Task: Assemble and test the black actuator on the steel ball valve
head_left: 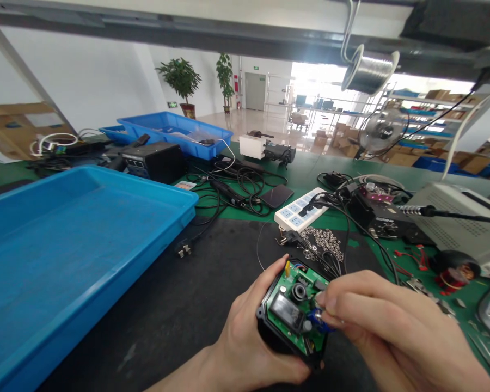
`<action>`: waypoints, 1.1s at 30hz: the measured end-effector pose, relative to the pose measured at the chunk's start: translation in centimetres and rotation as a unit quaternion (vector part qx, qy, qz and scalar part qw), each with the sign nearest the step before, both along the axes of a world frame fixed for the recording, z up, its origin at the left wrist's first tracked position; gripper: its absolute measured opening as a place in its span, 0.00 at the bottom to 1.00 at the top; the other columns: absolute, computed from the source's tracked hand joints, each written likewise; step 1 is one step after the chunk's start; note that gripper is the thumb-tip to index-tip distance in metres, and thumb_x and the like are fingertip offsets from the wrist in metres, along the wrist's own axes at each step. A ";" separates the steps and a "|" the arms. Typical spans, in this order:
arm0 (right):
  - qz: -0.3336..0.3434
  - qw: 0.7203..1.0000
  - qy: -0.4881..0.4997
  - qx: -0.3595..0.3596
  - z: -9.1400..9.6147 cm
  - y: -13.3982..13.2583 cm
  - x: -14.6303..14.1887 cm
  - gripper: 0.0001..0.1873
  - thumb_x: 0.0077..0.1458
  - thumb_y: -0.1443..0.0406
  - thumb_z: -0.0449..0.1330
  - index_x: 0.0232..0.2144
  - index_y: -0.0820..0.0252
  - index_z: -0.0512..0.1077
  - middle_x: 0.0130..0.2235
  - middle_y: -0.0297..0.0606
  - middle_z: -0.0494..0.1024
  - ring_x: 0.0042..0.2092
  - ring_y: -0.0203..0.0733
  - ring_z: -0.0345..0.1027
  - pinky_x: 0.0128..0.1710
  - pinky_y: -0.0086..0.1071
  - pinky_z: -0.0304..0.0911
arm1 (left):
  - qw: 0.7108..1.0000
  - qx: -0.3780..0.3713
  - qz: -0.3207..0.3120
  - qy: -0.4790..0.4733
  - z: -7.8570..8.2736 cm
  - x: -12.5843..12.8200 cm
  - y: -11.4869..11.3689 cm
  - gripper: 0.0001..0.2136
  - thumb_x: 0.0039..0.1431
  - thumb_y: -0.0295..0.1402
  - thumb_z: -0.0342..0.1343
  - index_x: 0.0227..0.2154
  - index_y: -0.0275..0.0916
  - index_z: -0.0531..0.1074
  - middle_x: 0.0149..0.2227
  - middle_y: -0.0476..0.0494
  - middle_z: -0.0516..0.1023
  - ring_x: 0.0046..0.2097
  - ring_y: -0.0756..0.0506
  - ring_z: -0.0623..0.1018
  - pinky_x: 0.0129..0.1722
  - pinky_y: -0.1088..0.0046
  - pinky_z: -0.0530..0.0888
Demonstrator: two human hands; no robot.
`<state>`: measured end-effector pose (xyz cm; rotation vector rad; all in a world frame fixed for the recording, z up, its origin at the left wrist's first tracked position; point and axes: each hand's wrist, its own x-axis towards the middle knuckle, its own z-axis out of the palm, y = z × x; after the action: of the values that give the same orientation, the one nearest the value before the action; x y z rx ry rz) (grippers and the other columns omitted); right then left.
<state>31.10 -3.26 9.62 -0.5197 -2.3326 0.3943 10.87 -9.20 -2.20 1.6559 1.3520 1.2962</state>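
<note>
My left hand [245,337] is wrapped round a small black housing that holds a green circuit board [292,307], gripping it from the left and underneath. The board carries a black round part, a grey rectangular block and a yellow piece at its top edge. My right hand [375,321] comes in from the right, with its fingertips pinched on a small blue part [319,318] at the board's right side. Both hands hover just above a black mat [179,310] near the table's front edge.
A large blue tray [65,245] fills the left. Behind the hands lie a pile of small metal washers [324,242], a white power strip [300,212], tangled black cables, a black box [155,160] and a soldering station [457,223]. A solder spool [369,71] hangs overhead.
</note>
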 end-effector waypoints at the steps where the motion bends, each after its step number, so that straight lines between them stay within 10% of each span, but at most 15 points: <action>1: -0.002 1.000 -0.006 0.008 0.0 0.0 0.1 0.14 0.58 0.74 0.61 0.44 0.55 0.73 0.37 0.33 0.79 0.33 0.32 0.75 0.30 0.23 0.69 | 1.000 -0.004 0.001 0.001 -0.1 0.0 0.0 0.62 0.30 0.36 0.79 0.70 0.52 0.50 0.57 0.52 0.79 0.53 0.44 0.84 0.59 0.72 0.83; 18: -0.003 0.987 -0.117 0.111 1.6 -0.3 1.5 0.09 0.68 0.64 0.54 0.48 0.50 0.71 0.46 0.30 0.85 0.38 0.36 0.82 0.33 0.23 0.76 | 0.999 0.034 0.017 0.024 -0.2 0.0 0.0 0.64 0.27 0.35 0.79 0.70 0.51 0.50 0.61 0.50 0.76 0.54 0.44 0.83 0.61 0.73 0.82; 33: 0.019 0.997 -0.072 0.010 0.7 0.0 1.4 0.12 0.66 0.69 0.58 0.50 0.52 0.70 0.45 0.30 0.82 0.39 0.28 0.79 0.39 0.15 0.72 | 1.000 -0.009 -0.003 -0.015 -0.1 0.1 -0.1 0.62 0.31 0.37 0.79 0.70 0.51 0.50 0.58 0.52 0.78 0.54 0.46 0.83 0.61 0.74 0.81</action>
<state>32.55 -3.27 10.34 -0.5100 -2.4858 0.3625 10.98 -9.29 -2.26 1.6218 1.3366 1.2959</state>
